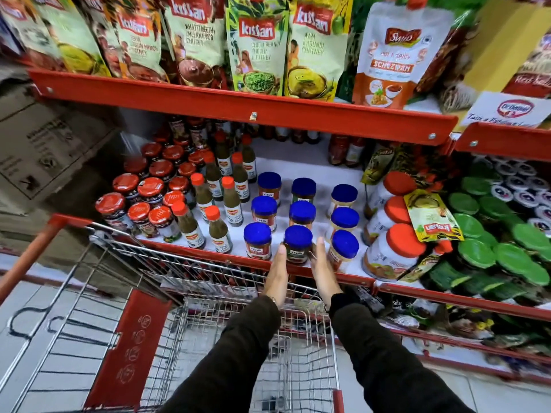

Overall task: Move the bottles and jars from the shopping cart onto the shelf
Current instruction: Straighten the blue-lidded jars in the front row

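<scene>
A blue-lidded jar (297, 244) stands at the front edge of the white shelf (301, 166), in the middle column of several blue-lidded jars in three columns. My left hand (277, 274) lies flat against its left side. My right hand (323, 271) presses its right side, so the jar is clasped between both palms. Both arms reach over the wire shopping cart (185, 259); no bottles or jars show in the visible part of its basket. Green sauce bottles with orange caps (219, 231) and red-lidded jars (150, 189) fill the shelf's left half.
White tubs with orange lids (393, 248) and yellow pouches stand right of the blue-lidded jars. Green-lidded tubs (489, 234) fill the neighbouring bay. A red upper shelf (238, 105) carrying chutney pouches overhangs the jars. Cardboard boxes (38, 144) are stacked at the left.
</scene>
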